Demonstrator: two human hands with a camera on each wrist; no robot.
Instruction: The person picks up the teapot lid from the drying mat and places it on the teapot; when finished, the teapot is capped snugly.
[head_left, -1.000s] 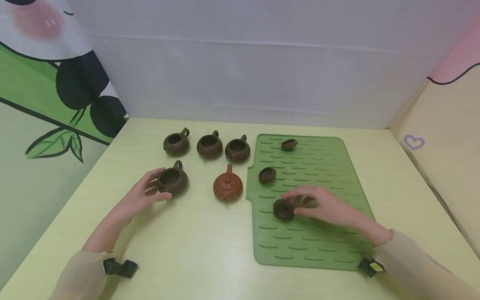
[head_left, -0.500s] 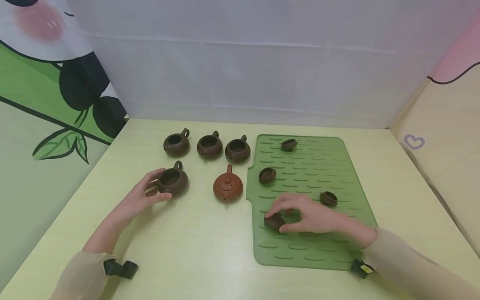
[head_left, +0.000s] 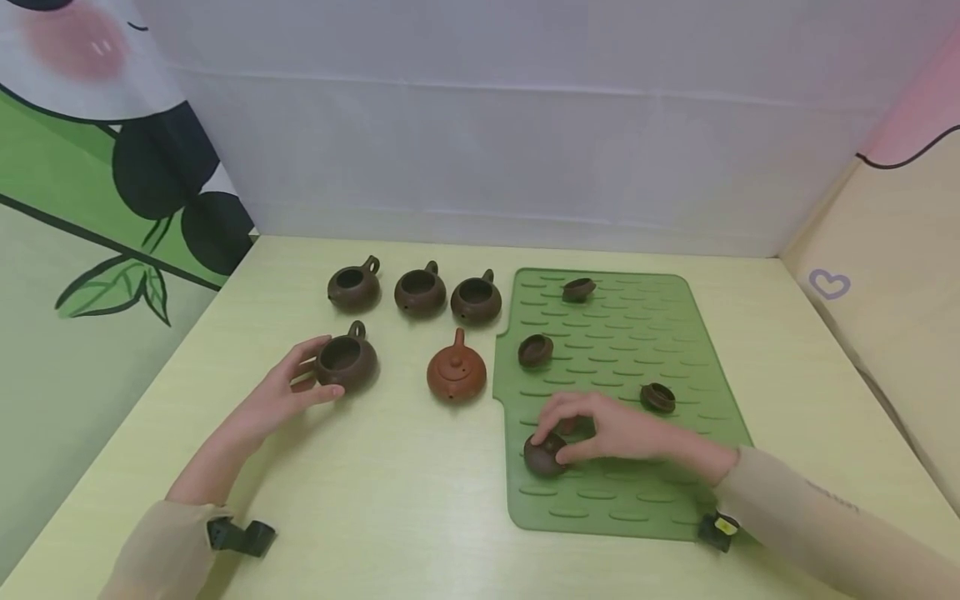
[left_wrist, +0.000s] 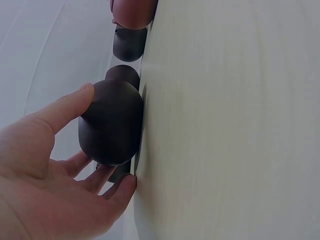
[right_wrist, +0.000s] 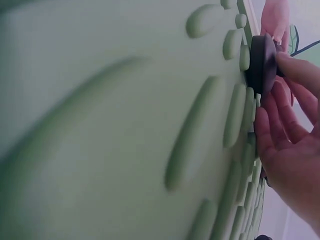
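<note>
A dark brown lidless teapot (head_left: 363, 372) stands upright on the table, its handle pointing away. My left hand (head_left: 281, 398) holds it from the left, thumb on the near side and fingers round the far side; the left wrist view shows the teapot's rounded body (left_wrist: 112, 125) between thumb and fingers. On the green mat, my right hand (head_left: 611, 429) pinches a dark brown teapot lid (head_left: 542, 465) between thumb and fingertips. This lid is knob up, flat against the mat's ridges in the right wrist view, where its edge (right_wrist: 257, 65) shows.
Three more lidless dark teapots (head_left: 420, 304) line the back. A reddish teapot (head_left: 456, 382) with its lid on sits left of the mat (head_left: 630, 521). Three other lids, one at the back (head_left: 577, 291), one at the left (head_left: 534, 353), one at the right (head_left: 657, 400), lie upturned on the mat.
My right hand has moved slightly toward me and left, turning its lid from hollow side up to knob up. The lid at the mat's right has come into view. My left hand stays put.
</note>
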